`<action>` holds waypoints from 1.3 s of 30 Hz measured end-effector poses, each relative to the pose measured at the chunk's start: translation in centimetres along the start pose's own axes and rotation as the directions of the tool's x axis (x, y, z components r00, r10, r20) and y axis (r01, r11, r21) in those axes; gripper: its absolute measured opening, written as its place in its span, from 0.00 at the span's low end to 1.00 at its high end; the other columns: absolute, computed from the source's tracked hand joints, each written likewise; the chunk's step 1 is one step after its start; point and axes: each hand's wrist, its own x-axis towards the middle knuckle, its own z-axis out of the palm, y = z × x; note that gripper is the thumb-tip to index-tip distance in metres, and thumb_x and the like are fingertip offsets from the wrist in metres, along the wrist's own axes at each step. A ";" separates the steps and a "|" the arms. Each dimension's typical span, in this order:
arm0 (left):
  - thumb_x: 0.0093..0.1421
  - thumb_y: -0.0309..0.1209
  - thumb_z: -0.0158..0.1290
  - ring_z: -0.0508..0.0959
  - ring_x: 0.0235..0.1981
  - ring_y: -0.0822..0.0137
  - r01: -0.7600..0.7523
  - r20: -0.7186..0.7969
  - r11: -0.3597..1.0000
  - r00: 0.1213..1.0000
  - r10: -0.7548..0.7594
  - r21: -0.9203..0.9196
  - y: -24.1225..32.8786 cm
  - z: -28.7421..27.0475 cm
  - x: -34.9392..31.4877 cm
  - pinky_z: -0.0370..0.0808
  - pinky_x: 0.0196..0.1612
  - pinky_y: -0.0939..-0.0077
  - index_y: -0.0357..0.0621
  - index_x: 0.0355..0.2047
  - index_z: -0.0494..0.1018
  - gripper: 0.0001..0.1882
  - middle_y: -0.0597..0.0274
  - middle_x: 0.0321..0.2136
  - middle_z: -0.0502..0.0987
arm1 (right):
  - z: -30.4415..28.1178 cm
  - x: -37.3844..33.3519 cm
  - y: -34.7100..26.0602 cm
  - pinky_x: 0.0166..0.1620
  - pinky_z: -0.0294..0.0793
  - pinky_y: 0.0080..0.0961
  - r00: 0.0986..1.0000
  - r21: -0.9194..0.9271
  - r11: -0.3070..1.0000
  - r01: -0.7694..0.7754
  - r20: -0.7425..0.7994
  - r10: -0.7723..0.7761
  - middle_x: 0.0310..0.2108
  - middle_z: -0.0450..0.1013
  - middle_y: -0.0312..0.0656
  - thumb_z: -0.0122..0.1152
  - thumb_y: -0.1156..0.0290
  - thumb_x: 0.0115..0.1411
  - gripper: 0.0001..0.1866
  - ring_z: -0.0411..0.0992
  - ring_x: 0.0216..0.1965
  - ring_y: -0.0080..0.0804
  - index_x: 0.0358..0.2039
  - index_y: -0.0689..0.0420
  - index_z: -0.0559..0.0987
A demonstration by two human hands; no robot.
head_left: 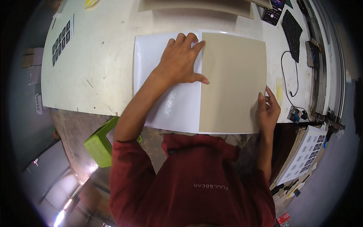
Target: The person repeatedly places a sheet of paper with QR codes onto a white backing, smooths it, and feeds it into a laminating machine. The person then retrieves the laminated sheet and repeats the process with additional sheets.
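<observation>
Left hand (179, 60), right hand (269, 110) at opposite edges of 1 beige board (232, 83)

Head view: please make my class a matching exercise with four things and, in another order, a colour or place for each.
1. board
2. left hand
3. right hand
4. basket

A. at the board's right edge
B. green
C. tan, lying on a white sheet
D. at the board's left edge

Pairs: 1-C, 2-D, 3-A, 4-B
</observation>
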 end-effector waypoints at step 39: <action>0.56 0.71 0.49 0.42 0.71 0.27 0.022 -0.057 0.973 0.998 -0.036 -0.229 10.9 7.0 -8.2 0.42 0.68 0.30 0.15 0.66 0.46 0.65 0.20 0.68 0.44 | -3.0 1.2 -6.5 0.69 0.57 0.47 0.676 0.037 0.800 0.598 0.512 -0.529 0.64 0.65 0.55 0.64 0.68 0.62 0.34 0.62 0.67 0.49 0.65 0.67 0.64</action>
